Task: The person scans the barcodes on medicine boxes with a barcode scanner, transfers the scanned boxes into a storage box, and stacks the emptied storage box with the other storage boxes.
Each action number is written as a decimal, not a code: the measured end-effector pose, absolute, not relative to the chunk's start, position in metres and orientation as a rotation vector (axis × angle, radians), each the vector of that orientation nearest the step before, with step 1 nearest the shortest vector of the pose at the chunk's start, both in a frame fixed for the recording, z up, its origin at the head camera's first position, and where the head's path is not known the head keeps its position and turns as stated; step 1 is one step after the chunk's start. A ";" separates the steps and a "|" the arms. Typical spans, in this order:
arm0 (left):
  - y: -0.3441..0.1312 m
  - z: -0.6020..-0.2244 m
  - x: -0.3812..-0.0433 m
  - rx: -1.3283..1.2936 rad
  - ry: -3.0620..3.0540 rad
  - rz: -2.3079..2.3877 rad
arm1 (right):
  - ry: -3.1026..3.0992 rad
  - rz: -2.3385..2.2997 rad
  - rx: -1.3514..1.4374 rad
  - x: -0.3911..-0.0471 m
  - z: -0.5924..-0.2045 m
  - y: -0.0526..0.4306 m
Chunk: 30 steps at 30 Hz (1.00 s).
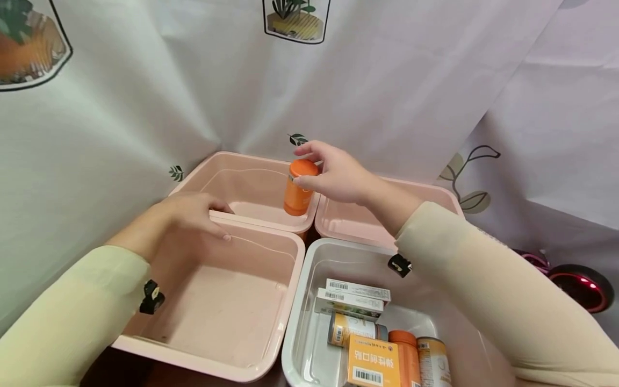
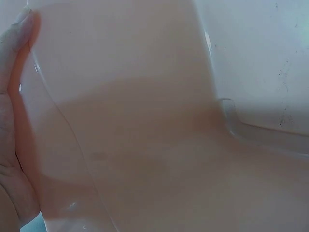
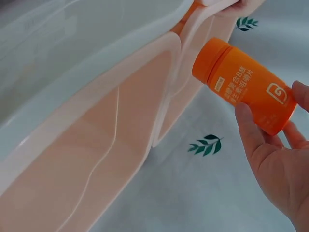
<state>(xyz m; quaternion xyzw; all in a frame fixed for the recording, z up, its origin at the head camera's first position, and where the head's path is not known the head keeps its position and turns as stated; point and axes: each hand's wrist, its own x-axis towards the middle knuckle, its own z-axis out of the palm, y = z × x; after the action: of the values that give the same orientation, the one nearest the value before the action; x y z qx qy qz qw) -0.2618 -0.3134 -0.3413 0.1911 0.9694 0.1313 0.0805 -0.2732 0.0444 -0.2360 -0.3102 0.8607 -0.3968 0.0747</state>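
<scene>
My right hand (image 1: pixel 340 173) pinches an orange plastic bottle (image 1: pixel 296 194) between thumb and fingers near its base. The bottle hangs cap-down over the right end of the back left pink bin (image 1: pixel 242 157); white lettering shows on it in the right wrist view. My left hand (image 1: pixel 191 209) straddles the rims where the two left pink bins meet. Its thumb lies against the inner wall of the front left pink bin (image 1: pixel 232 312), and its fingers reach over into the back one.
At front right a grey-white bin (image 1: pixel 309 328) holds two white boxes (image 1: pixel 355 298), an orange-yellow box (image 1: pixel 373 361), another orange bottle (image 1: pixel 405 355) and two yellow-and-white cans (image 1: pixel 433 360). A third pink bin (image 1: pixel 345 220) stands back right. Patterned cloth (image 1: pixel 387 97) hangs close behind.
</scene>
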 end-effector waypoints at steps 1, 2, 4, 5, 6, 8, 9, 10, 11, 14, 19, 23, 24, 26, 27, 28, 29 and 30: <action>-0.313 -0.341 -0.262 0.571 2.899 0.395 | 2.579 -1.188 -0.932 -0.273 -0.236 0.043; -0.313 -0.341 -0.263 0.569 2.898 0.397 | 2.572 -1.189 -0.933 -0.272 -0.237 0.043; -0.313 -0.341 -0.263 0.575 2.895 0.406 | 2.552 -1.194 -0.930 -0.272 -0.237 0.042; -0.312 -0.341 -0.263 0.576 2.895 0.407 | 2.541 -1.198 -0.926 -0.271 -0.237 0.041; -0.312 -0.340 -0.263 0.577 2.896 0.406 | 2.530 -1.202 -0.920 -0.271 -0.236 0.042; -0.312 -0.340 -0.263 0.583 2.895 0.405 | 2.524 -1.206 -0.917 -0.271 -0.237 0.043; -0.312 -0.340 -0.263 0.589 2.896 0.404 | 2.528 -1.203 -0.918 -0.271 -0.237 0.043; -0.312 -0.339 -0.263 0.597 2.896 0.404 | 2.539 -1.194 -0.916 -0.271 -0.237 0.045; -0.311 -0.339 -0.263 0.599 2.896 0.407 | 2.553 -1.181 -0.914 -0.272 -0.236 0.046; -0.310 -0.339 -0.263 0.614 2.887 0.423 | 2.601 -1.131 -0.912 -0.272 -0.236 0.052; -0.309 -0.342 -0.265 0.597 2.884 0.419 | 2.623 -1.052 -0.924 -0.274 -0.238 0.062; -0.309 -0.343 -0.266 0.597 2.887 0.413 | 2.624 -0.955 -1.005 -0.274 -0.241 0.070; -0.309 -0.343 -0.266 0.605 2.886 0.418 | 2.620 -0.915 -1.048 -0.273 -0.242 0.071; -0.310 -0.344 -0.266 0.616 2.885 0.421 | 2.605 -0.826 -1.136 -0.270 -0.244 0.073; -0.311 -0.344 -0.266 0.618 2.885 0.425 | 2.593 -0.782 -1.184 -0.268 -0.244 0.073; -0.312 -0.344 -0.266 0.619 2.884 0.431 | 2.585 -0.736 -1.228 -0.265 -0.245 0.073; -0.313 -0.344 -0.266 0.620 2.882 0.437 | 2.577 -0.694 -1.275 -0.262 -0.245 0.073; -0.313 -0.344 -0.265 0.619 2.883 0.440 | 2.569 -0.661 -1.325 -0.259 -0.246 0.073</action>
<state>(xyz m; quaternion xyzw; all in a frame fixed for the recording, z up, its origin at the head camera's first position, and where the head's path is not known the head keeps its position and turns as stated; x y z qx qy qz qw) -0.2650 -0.3135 -0.3441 0.2069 0.9639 0.1471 0.0802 -0.2592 0.0731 -0.2457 -0.4450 0.8631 -0.2220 0.0879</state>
